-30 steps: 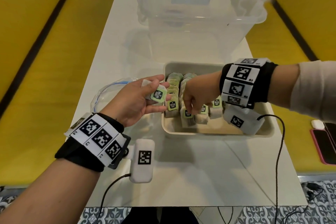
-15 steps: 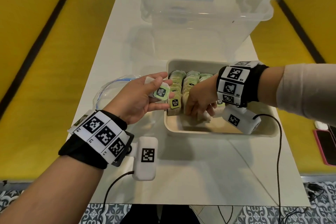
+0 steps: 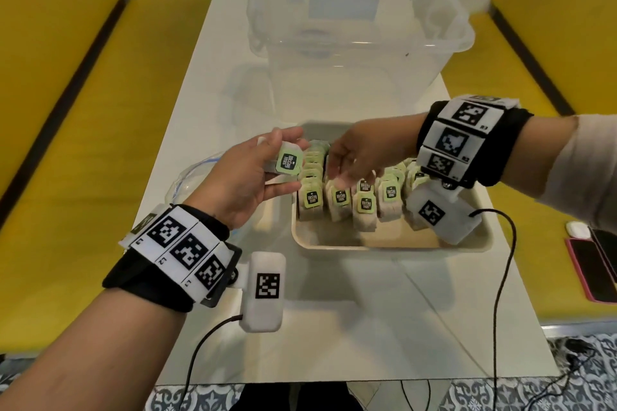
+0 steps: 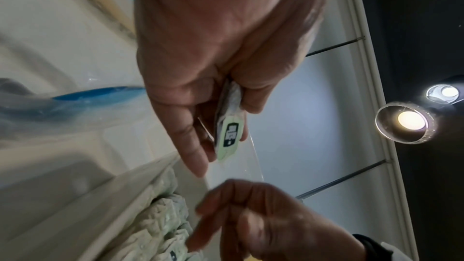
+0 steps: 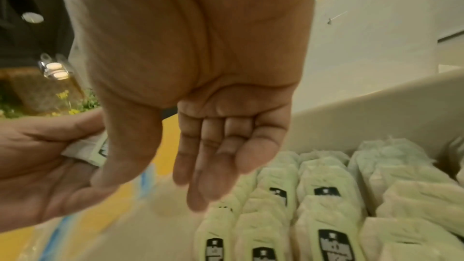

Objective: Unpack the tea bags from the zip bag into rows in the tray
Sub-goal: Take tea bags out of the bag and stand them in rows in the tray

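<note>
My left hand (image 3: pixel 263 170) holds a tea bag (image 3: pixel 289 161) with a green label just left of the beige tray (image 3: pixel 384 245), thumb on top and fingers beneath; the left wrist view shows the same tea bag (image 4: pixel 229 128) pinched. In the tray stand several rows of tea bags (image 3: pixel 354 197), labels up. My right hand (image 3: pixel 347 163) hovers empty over the tray's left rows, fingers relaxed and pointing toward the held bag; its fingers (image 5: pixel 213 166) hang loose above the tea bags (image 5: pixel 314 205). The clear zip bag (image 3: pixel 197 173) with a blue seal lies on the table behind my left hand.
A large clear plastic bin (image 3: pixel 354 33) stands on the white table (image 3: pixel 334 327) behind the tray. Yellow benches (image 3: pixel 66 143) run along both sides. A pink phone (image 3: pixel 591 270) and a small white case (image 3: pixel 577 229) lie on the right bench.
My right hand has lifted out of the tray's front rows and swung left toward the left hand. The left hand has raised its tea bag slightly toward the tray.
</note>
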Action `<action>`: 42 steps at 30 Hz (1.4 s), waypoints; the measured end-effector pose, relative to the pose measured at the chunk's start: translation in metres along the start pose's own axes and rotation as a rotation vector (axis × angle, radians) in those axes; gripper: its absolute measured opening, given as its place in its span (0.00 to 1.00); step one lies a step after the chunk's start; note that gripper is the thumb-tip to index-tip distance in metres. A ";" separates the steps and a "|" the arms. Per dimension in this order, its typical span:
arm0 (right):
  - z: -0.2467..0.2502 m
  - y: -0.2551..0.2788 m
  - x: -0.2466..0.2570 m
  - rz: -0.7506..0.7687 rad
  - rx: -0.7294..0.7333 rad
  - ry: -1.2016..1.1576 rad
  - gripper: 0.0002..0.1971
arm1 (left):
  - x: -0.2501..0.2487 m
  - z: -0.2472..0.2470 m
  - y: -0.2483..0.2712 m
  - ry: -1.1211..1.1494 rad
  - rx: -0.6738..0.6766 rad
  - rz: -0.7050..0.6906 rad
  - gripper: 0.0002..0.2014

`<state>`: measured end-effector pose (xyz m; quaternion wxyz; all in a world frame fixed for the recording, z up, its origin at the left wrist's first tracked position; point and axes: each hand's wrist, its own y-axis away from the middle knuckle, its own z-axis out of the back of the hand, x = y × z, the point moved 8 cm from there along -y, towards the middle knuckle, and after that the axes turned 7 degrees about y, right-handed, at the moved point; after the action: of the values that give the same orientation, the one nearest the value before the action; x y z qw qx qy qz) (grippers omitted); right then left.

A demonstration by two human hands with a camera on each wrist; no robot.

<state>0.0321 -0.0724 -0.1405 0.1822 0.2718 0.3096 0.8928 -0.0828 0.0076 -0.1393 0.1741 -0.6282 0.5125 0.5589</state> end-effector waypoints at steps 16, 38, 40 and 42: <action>0.069 0.062 0.029 0.041 -0.619 -0.019 0.02 | -0.014 -0.033 -0.001 -0.251 0.040 -0.155 0.15; 0.054 0.061 0.000 -0.062 -0.355 0.205 0.07 | -0.027 -0.053 -0.012 -0.517 0.030 -0.347 0.14; 0.037 0.050 -0.011 -0.082 -0.251 0.230 0.05 | -0.027 -0.043 -0.015 -0.612 -0.016 -0.354 0.15; 0.017 0.037 -0.022 -0.099 -0.154 0.272 0.05 | -0.026 -0.035 -0.016 -0.689 -0.042 -0.346 0.16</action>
<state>0.0533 -0.1027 -0.1136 0.2029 0.1182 0.2750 0.9323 -0.0475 -0.0015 -0.1111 0.4150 -0.4842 0.2986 0.7101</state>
